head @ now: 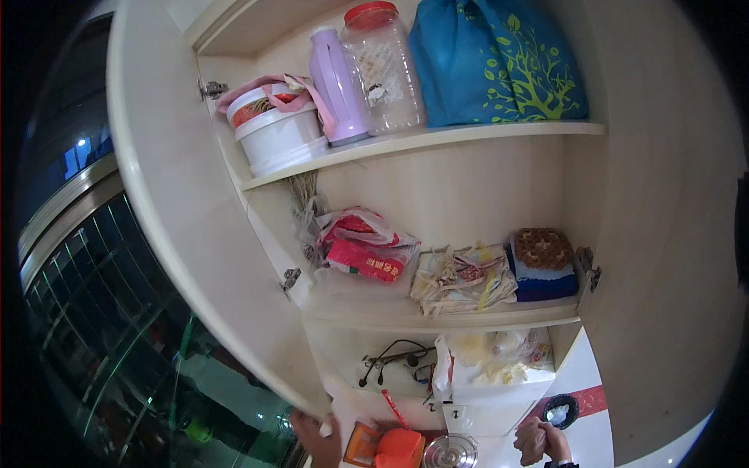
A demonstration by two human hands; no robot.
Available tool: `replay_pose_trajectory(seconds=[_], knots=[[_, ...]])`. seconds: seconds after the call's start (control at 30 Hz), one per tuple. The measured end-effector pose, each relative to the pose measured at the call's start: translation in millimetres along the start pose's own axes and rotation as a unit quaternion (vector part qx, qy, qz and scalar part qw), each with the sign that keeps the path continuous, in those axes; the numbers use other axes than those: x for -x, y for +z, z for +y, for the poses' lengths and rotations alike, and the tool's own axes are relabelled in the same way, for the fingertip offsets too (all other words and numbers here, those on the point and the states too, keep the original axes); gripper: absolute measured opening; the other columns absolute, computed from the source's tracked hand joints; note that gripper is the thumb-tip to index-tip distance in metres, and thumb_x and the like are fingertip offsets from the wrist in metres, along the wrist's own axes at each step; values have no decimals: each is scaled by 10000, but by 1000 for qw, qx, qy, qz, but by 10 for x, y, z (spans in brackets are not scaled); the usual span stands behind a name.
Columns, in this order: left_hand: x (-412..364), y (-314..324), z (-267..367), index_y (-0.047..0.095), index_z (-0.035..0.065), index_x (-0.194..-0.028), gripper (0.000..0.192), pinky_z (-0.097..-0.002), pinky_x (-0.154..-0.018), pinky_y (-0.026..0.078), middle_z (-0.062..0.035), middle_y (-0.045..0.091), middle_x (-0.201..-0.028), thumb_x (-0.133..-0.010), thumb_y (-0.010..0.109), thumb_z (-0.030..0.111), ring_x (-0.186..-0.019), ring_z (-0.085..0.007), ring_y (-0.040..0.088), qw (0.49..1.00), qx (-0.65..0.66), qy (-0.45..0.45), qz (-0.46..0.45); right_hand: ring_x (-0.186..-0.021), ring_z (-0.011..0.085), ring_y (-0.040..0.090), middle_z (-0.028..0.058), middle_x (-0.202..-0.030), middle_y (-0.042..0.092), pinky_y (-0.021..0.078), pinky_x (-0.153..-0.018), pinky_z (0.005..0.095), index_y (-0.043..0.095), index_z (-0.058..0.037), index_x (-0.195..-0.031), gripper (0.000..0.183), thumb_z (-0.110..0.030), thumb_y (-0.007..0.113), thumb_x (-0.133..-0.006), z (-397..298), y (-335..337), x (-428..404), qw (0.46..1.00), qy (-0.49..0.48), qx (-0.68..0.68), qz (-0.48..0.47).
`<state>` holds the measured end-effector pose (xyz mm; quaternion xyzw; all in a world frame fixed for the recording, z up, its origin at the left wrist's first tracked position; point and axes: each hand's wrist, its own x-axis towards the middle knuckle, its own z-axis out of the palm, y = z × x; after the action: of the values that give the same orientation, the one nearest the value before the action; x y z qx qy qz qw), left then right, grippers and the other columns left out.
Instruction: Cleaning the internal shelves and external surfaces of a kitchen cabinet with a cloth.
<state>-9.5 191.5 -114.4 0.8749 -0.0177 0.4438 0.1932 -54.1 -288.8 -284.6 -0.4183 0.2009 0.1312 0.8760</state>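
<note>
Low in the picture, my left hand grips the bottom corner of the open left cabinet door, with fingers and thumb on either side of its edge. At the lower right, my right hand, with a dark band at the wrist, is bent around or against a brownish lump; whether this is a held thing or part of the fist cannot be told. On the middle shelf lie a clear plastic bag with red packages, folded light cloth bags and a stack of blue cloths under a brown woven piece.
The top shelf holds white tubs, a purple bottle, a red-lidded plastic jar and a blue drawstring bag. Below are cables, an orange container, a round metal lid and a black bin. The right door stands open.
</note>
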Motion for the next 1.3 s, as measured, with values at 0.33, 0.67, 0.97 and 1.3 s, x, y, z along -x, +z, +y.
replay_pose_trajectory(seconds=[0.33,0.67,0.97,1.3], knots=[[-698,1119,833,450,-2,-960,340,-538,-957,328,-246,311,-1203,-710,678,27,-1158,-475,353,986,108,111,54,-782,286,628,164,-938,631,511,-744,365,548,42,-1022,309,-190,462,-838,-25,-625,594,975,-205,-74,-36],[-908,1518,1140,470,-38,-1017,310,-491,-952,354,-240,386,-1178,-777,622,89,-1152,-427,386,988,150,46,10,-780,280,603,140,-941,614,487,-747,346,562,16,-1009,279,-151,540,-786,-332,-598,1558,893,-410,-104,156],[-594,1396,976,444,-66,-1183,442,-419,-983,371,-262,462,-1233,-840,607,161,-1167,-392,446,955,259,24,-145,-783,279,591,131,-940,605,478,-746,340,566,7,-1007,282,-135,568,-762,-240,-235,1520,893,-386,-16,231],[-604,-240,2343,211,48,-1425,777,-393,-1084,271,-177,200,-1472,-805,677,95,-1363,-306,227,651,560,319,-400,-788,278,577,120,-939,595,467,-744,333,570,-3,-1004,293,-117,598,-736,-443,651,1416,808,-481,208,271]])
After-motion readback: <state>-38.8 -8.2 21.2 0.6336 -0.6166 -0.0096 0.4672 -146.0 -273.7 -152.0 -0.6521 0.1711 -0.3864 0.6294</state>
